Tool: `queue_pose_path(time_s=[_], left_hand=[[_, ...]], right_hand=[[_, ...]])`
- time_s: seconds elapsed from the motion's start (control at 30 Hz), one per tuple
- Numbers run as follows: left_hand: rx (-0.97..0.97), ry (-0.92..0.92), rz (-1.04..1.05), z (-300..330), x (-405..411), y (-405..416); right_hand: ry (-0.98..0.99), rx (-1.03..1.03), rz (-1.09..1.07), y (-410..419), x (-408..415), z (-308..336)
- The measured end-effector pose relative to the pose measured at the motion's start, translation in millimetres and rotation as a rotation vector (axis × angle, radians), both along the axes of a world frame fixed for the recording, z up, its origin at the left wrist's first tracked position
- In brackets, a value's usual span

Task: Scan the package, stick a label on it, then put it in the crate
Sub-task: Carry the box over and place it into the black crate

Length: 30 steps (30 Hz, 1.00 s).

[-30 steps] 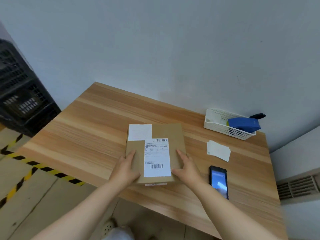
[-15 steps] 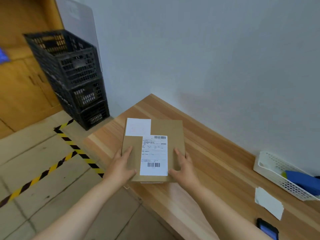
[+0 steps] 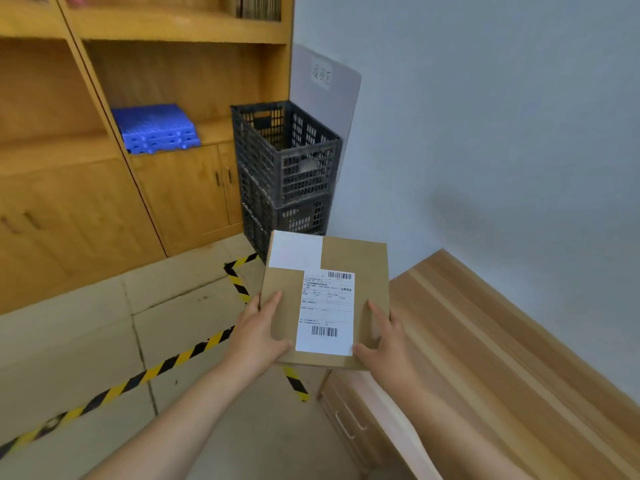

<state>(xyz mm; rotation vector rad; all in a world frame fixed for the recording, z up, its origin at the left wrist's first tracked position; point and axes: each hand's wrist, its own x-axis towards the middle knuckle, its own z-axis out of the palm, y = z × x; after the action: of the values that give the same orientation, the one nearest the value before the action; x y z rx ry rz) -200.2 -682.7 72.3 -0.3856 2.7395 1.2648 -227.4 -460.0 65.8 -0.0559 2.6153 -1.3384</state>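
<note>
You hold the package (image 3: pixel 325 299) in the air with both hands, past the end of the bench (image 3: pixel 502 341) and above the floor (image 3: pixel 104 341). It is a flat, rectangular box of plain brown cardboard, matte and smooth, with crisp edges. Your left hand (image 3: pixel 258 336) clamps its near left side, thumb laid flat on the top face; your right hand (image 3: pixel 388 341) clamps the near right side the same way, thumb near the corner of the label.

Two papers sit on the top face: a long white shipping label (image 3: pixel 327 313) with fine print and a barcode at each end, and a blank white sticker (image 3: pixel 295 251) on the far left corner, touching the shipping label's upper edge.

Beyond the package stand black plastic crates (image 3: pixel 287 161) stacked against the grey wall — open lattice walls, rectangular, the top one open at its mouth. The package overlaps the lowest crate in the view but sits nearer to you.

The bench is pale, striped wood laminate, with a drawer handle (image 3: pixel 346 424) on its front. Yellow-and-black hazard tape (image 3: pixel 166 365) crosses the beige tiles. To the left, an orange-toned wooden cabinet (image 3: pixel 173 188) carries a stack of ribbed blue plastic panels (image 3: pixel 156 129) on its ledge.
</note>
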Motion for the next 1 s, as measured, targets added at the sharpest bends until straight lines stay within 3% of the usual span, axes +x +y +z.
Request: queue_pose_path(time_s=[0.43, 1.0], left_hand=[[0.065, -0.005, 0.226, -5.6, -71.8, -141.0], [-0.094, 0.055, 0.425, 24.2, -248.6, -260.4]], right_hand=[[0.001, 0.067, 0.185, -152.5, -118.0, 1.5], [0.005, -0.009, 0.399, -292.5, -334.4, 14.9]])
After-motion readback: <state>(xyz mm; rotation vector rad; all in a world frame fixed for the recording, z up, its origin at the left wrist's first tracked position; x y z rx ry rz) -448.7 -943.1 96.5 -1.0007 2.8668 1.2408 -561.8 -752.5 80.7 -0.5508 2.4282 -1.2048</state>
